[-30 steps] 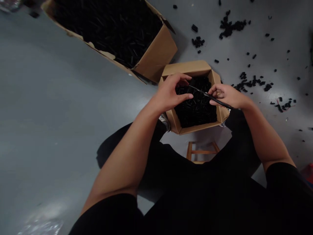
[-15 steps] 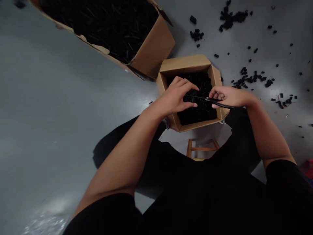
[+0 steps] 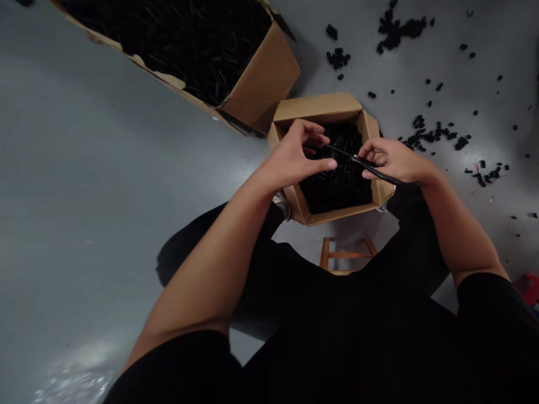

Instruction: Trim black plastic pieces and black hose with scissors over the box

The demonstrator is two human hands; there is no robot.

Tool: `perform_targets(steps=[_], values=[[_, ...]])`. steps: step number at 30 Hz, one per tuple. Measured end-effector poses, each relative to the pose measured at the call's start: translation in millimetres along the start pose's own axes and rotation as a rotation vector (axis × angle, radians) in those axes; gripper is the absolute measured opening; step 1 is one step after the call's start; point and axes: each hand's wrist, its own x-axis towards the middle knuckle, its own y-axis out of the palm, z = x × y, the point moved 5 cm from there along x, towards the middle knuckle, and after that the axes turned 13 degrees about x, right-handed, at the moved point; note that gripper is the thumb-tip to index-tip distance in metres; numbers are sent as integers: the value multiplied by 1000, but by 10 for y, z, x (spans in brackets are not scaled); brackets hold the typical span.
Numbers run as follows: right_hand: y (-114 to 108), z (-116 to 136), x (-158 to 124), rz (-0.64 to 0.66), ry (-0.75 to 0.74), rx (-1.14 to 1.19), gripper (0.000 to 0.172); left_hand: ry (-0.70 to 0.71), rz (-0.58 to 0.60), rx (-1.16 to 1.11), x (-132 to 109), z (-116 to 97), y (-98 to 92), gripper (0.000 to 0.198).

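My left hand (image 3: 301, 154) hovers over the small cardboard box (image 3: 318, 109), thumb and fingers apart, with no piece visible between them. Its fingertips are close to the tip of a slim black-handled tool (image 3: 379, 172); whether they touch I cannot tell. My right hand (image 3: 391, 160) is closed around that tool, which has a thin dark tip and a shiny spot near the pivot. Its exact kind is unclear. Many small black pieces (image 3: 341, 185) fill the box below both hands.
A larger cardboard box (image 3: 265, 70) full of black pieces stands at the upper left. Loose black pieces (image 3: 393, 33) lie scattered across the grey floor at the right. Below the small box is a wooden stool (image 3: 347, 255). Clear plastic (image 3: 73, 387) lies at the lower left.
A dark ribbed piece seen between my left thumb and fingers is no longer visible there. My left fingers have curled and shifted slightly; the tool in my right hand has tilted, its tip higher.
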Motion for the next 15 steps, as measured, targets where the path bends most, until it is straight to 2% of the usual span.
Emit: perform_targets(steps=[3,5,10,15], values=[[24,-33,17,-94,-6,-10,47,-151,-21,-217,-10,32,106,59],[67,-61,40,-144,-17,-30,46,-205,-43,-322,-8,-11,182,50],[173,-103,109,-235,-83,-32,45,-237,-172,-463,26,-67,242,49],[202,-171,145,-280,-84,-28,45,-237,-207,-517,43,22,278,49]])
